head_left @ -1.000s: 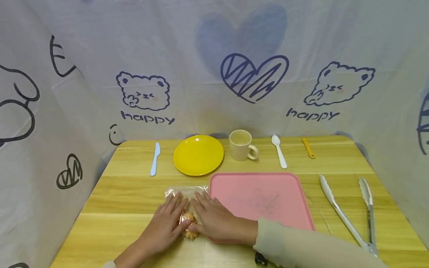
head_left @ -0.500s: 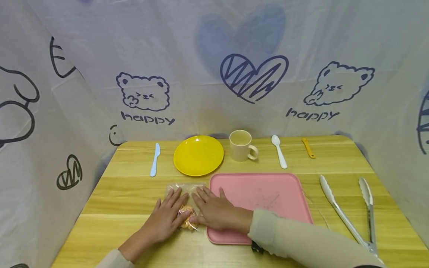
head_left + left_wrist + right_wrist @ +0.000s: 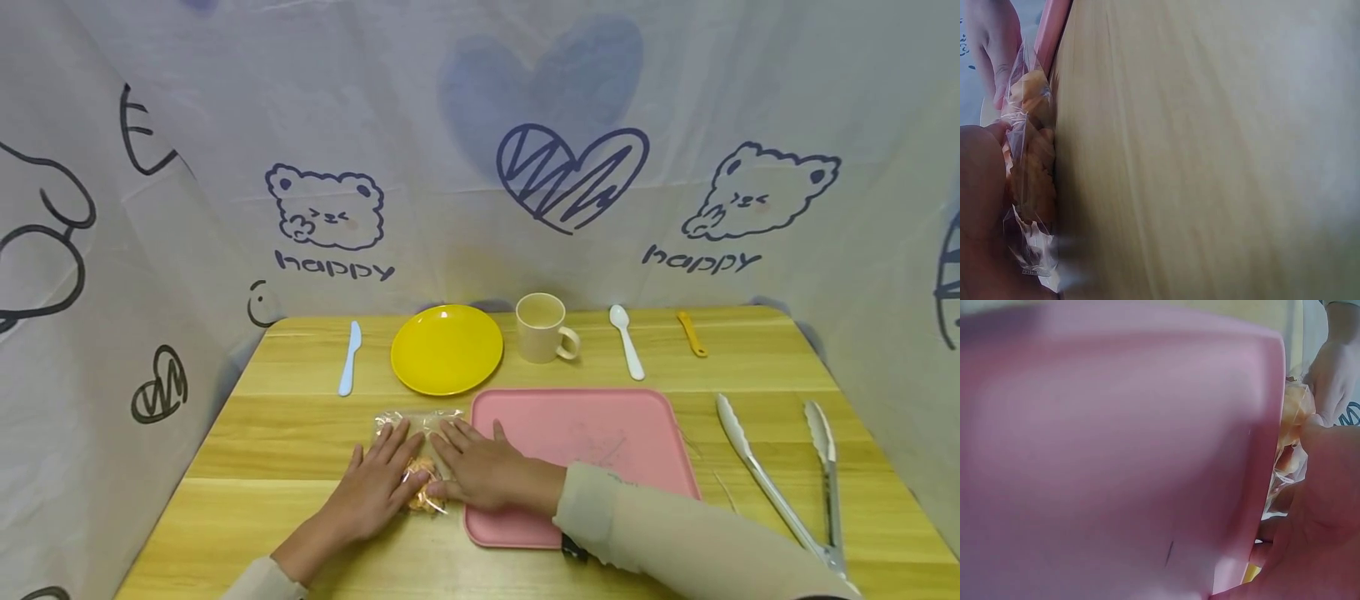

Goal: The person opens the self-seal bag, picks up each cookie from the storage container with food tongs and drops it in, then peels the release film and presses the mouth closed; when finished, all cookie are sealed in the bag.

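Observation:
A clear plastic bag (image 3: 422,417) with orange-brown food pieces (image 3: 425,487) inside lies on the table, just left of the pink tray (image 3: 570,417). My left hand (image 3: 370,493) rests on the bag's left side with its fingers straight and spread. On the other side my right hand (image 3: 483,471) lies flat, its fingers over the bag and its thumb by the food. Part of that hand reaches over the tray's left edge. The left wrist view shows the bag (image 3: 1034,147) close up, lumpy pieces under wrinkled film. Both hands hide much of it.
Along the back stand a blue knife (image 3: 350,358), a yellow plate (image 3: 447,350), a beige mug (image 3: 540,329), a white spoon (image 3: 627,342) and a short yellow handle (image 3: 692,335). Metal tongs (image 3: 787,508) lie spread at the right. A drawn-on cloth (image 3: 450,167) hangs behind.
The bag with its food has shifted a little away from me, toward the plate. My hands have moved slightly with it, still flat on it. The tableware stays put.

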Demonstrator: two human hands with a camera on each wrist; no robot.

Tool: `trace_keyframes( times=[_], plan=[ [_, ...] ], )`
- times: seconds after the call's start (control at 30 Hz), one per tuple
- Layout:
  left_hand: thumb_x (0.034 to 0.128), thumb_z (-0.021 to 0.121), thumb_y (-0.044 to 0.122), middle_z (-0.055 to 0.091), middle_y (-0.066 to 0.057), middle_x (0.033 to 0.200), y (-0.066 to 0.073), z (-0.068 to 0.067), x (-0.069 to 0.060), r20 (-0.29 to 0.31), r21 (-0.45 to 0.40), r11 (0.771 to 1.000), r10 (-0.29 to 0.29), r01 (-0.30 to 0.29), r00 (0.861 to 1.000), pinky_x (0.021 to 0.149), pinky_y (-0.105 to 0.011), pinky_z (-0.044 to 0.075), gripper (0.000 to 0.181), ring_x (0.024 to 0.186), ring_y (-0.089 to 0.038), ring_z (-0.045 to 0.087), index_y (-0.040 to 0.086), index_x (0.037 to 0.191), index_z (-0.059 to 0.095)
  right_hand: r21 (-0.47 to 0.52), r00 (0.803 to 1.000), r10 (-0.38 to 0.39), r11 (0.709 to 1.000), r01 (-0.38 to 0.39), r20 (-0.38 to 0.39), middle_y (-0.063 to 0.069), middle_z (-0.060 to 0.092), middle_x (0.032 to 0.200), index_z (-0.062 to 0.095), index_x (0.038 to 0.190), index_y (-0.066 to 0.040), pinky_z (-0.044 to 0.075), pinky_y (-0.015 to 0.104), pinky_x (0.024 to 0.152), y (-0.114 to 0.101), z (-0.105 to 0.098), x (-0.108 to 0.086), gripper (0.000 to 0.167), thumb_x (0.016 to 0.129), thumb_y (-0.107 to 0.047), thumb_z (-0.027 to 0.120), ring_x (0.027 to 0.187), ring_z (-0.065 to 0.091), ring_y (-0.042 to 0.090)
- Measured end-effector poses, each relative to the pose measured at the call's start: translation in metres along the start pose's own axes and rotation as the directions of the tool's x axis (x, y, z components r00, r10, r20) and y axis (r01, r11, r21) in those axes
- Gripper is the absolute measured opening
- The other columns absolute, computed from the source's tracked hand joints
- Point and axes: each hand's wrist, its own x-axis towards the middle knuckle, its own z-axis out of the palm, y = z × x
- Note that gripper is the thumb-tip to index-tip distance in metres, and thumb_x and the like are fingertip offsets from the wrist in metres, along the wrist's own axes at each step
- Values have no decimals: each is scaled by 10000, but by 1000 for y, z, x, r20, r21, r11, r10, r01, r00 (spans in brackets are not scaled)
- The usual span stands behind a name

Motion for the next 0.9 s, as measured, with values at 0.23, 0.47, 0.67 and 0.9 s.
trace_keyframes(
  times=[0.23,0.47,0.67,0.9],
  plan=[
    [1096,401,523,191,-149,1706,0,1,1,-12,-11,1000,6,-6,1000,1167,-793,113,647,1566,-407,137,129,1608,375,12,1000,4,1000,-5,8,38,93,1731,192,1667,-188,178,725,1205,1,-2,1,874,1006,-753,284,1591,105,245],
    [1094,430,499,259,-172,1684,-1,1,-1,-41,-16,1000,27,-27,999,1144,-815,150,619,1544,-445,197,118,1582,425,63,999,-28,998,29,-16,59,131,1727,225,1659,-162,218,710,1203,3,-5,-1,868,1010,-720,370,1586,139,264],
    [1068,460,552,289,-159,1675,-1,-4,1,-29,-1,1000,26,-26,999,1150,-790,204,637,1538,-435,229,146,1559,472,130,995,-44,990,55,-88,67,135,1729,247,1655,-169,246,698,1199,11,-11,-18,880,989,-692,485,1582,155,288],
    [1036,508,585,317,-167,1663,0,-11,2,-30,13,999,36,-35,999,1148,-765,260,674,1528,-438,256,144,1546,493,198,983,48,980,-12,-176,95,138,1725,243,1656,-175,150,733,1204,39,-24,-62,858,996,-626,553,1581,136,336]
  ],
)
